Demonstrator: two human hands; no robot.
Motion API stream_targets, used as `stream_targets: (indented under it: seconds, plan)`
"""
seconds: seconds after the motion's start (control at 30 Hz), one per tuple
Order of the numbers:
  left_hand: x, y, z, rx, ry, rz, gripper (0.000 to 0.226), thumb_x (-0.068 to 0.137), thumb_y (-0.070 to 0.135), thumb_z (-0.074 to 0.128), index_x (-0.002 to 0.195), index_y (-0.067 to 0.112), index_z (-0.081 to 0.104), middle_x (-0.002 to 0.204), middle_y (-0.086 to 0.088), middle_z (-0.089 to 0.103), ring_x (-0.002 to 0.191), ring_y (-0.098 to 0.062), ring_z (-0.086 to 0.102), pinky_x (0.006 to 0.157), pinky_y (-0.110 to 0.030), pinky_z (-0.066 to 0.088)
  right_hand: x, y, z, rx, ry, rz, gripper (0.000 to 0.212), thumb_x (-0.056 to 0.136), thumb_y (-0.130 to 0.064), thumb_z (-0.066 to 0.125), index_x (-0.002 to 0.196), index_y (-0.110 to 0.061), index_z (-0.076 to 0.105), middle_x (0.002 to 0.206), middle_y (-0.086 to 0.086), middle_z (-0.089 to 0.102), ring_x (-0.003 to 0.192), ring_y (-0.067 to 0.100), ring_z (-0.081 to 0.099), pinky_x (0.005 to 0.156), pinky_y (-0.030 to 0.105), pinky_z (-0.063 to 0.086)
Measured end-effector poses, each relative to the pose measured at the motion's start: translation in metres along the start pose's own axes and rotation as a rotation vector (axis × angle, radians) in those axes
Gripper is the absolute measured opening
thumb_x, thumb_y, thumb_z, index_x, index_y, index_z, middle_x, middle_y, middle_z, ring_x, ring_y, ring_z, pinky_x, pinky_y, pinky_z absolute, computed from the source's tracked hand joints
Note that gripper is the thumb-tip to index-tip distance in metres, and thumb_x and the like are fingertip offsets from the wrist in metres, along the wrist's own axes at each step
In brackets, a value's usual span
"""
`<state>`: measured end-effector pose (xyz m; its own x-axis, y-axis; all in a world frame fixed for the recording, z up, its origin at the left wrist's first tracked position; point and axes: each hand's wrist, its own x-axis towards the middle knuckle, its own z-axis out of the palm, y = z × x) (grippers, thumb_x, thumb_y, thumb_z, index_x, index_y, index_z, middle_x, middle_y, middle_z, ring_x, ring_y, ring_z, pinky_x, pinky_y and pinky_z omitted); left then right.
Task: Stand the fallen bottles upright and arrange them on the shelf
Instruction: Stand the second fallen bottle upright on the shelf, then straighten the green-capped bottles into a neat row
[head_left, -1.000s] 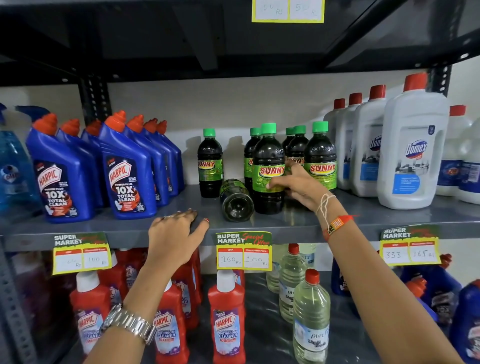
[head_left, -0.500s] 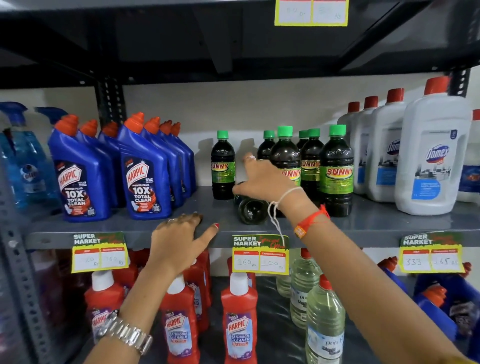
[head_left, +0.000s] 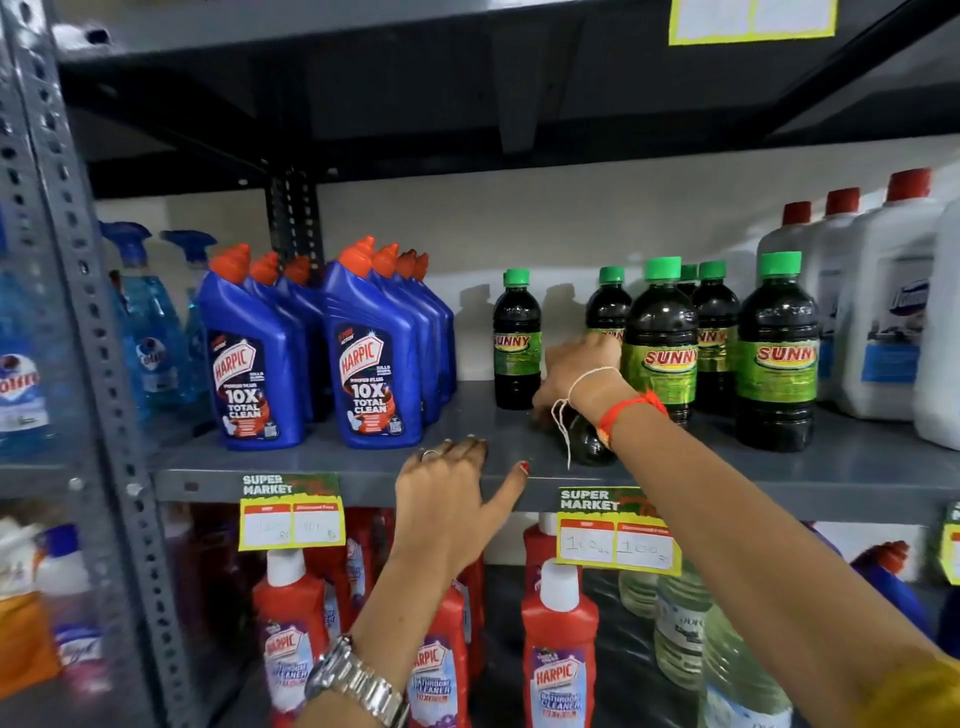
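A dark Sunny bottle (head_left: 587, 441) lies on its side on the grey shelf (head_left: 337, 467), its base pointing toward me. My right hand (head_left: 576, 374) reaches over it and closes around its far part; my wrist hides most of the bottle. Several dark Sunny bottles with green caps stand upright around it, one to the left (head_left: 516, 343) and a group to the right (head_left: 660, 338). My left hand (head_left: 457, 499) rests on the shelf's front edge, fingers spread, holding nothing.
Blue Harpic bottles (head_left: 369, 353) stand in rows at the left of the shelf. White Domex jugs (head_left: 878, 312) fill the right end. Blue spray bottles (head_left: 150, 322) stand far left behind a steel upright (head_left: 93, 332). Red Harpic bottles (head_left: 558, 644) and clear bottles stand below.
My right hand has moved left from the standing Sunny bottle and down onto the fallen one. The view has shifted left and closer. My left hand stays on the shelf edge.
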<state>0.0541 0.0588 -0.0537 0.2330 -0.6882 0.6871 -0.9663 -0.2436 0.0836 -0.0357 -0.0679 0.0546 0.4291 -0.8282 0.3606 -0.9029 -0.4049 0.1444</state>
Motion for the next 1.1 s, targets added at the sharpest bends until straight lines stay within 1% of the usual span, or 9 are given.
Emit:
stream_targets:
  seconds: [0.13,0.23,0.33,0.43,0.57,0.73,0.93,1.0,1.1]
  plan:
    - [0.0,0.0,0.0,-0.014,0.012,-0.01,0.069,0.08,0.065,0.027,0.104,0.017,0.069,0.111,0.0,0.071,0.101,-0.018,0.065,0.083,-0.033,0.048,-0.012,0.003,-0.006,0.133,0.161,0.077,0.063,0.068,-0.052,0.071,0.117,-0.014,0.058,0.118,0.01,0.064,0.113,0.032,0.059,0.081,0.032,0.043]
    - [-0.001,0.0,0.0,-0.02,0.015,-0.011,0.067,0.08,0.064,0.029,0.101,0.016,0.071,0.107,0.0,0.072,0.098,-0.019,0.066,0.082,-0.033,0.049,-0.022,0.007,-0.015,0.404,0.355,0.141,0.063,0.066,-0.05,0.074,0.111,-0.009,0.058,0.11,0.014,0.066,0.105,0.036,0.062,0.071,0.033,0.041]
    - [-0.001,0.0,0.001,-0.037,0.016,-0.006,0.07,0.079,0.065,0.026,0.109,0.016,0.067,0.117,-0.001,0.068,0.108,-0.02,0.063,0.087,-0.035,0.047,-0.026,0.005,-0.021,0.719,0.465,0.12,0.077,0.062,-0.046,0.078,0.125,-0.009,0.052,0.112,0.015,0.066,0.108,0.037,0.06,0.082,0.038,0.048]
    - [-0.001,0.0,0.001,-0.043,0.009,-0.009,0.073,0.079,0.065,0.024,0.113,0.015,0.066,0.12,-0.002,0.066,0.112,-0.021,0.06,0.091,-0.035,0.046,-0.028,-0.003,-0.02,0.903,0.535,0.083,0.079,0.06,-0.037,0.079,0.13,-0.016,0.05,0.116,0.008,0.067,0.113,0.029,0.059,0.088,0.031,0.044]
    - [-0.001,0.0,0.0,-0.019,-0.003,-0.02,0.069,0.079,0.064,0.028,0.102,0.015,0.07,0.107,-0.002,0.072,0.099,-0.02,0.066,0.081,-0.034,0.05,-0.026,-0.01,-0.007,1.069,0.513,0.022,0.071,0.058,-0.03,0.081,0.123,-0.017,0.055,0.108,0.004,0.07,0.104,0.022,0.064,0.081,0.02,0.042]
    - [0.0,0.002,-0.002,-0.029,-0.016,-0.024,0.066,0.079,0.063,0.03,0.095,0.014,0.071,0.097,-0.002,0.074,0.09,-0.02,0.067,0.077,-0.034,0.049,-0.02,-0.016,0.011,1.045,0.479,-0.065,0.083,0.059,-0.035,0.076,0.133,-0.015,0.044,0.111,0.005,0.067,0.107,0.023,0.061,0.091,0.032,0.05]
    - [-0.001,0.0,0.0,-0.037,-0.018,-0.017,0.066,0.079,0.063,0.029,0.093,0.013,0.07,0.092,-0.003,0.074,0.085,-0.02,0.066,0.073,-0.033,0.047,-0.018,-0.014,0.015,1.03,0.406,-0.044,0.101,0.06,-0.038,0.081,0.139,-0.008,0.028,0.132,0.016,0.048,0.126,0.03,0.045,0.104,0.037,0.039]
    - [-0.001,0.0,0.0,-0.035,-0.011,-0.017,0.065,0.079,0.063,0.031,0.092,0.013,0.071,0.092,-0.003,0.074,0.084,-0.02,0.067,0.072,-0.033,0.048,-0.02,-0.013,0.018,0.979,0.4,-0.013,0.106,0.056,-0.046,0.083,0.137,-0.004,0.029,0.133,0.018,0.043,0.126,0.032,0.043,0.103,0.037,0.039]
    - [-0.001,0.0,0.001,-0.033,0.014,-0.015,0.064,0.079,0.062,0.032,0.093,0.014,0.071,0.096,-0.002,0.074,0.088,-0.02,0.067,0.074,-0.032,0.048,-0.016,-0.008,0.018,0.997,0.352,-0.014,0.1,0.054,-0.047,0.085,0.131,-0.005,0.035,0.121,0.012,0.054,0.115,0.026,0.053,0.094,0.032,0.043]
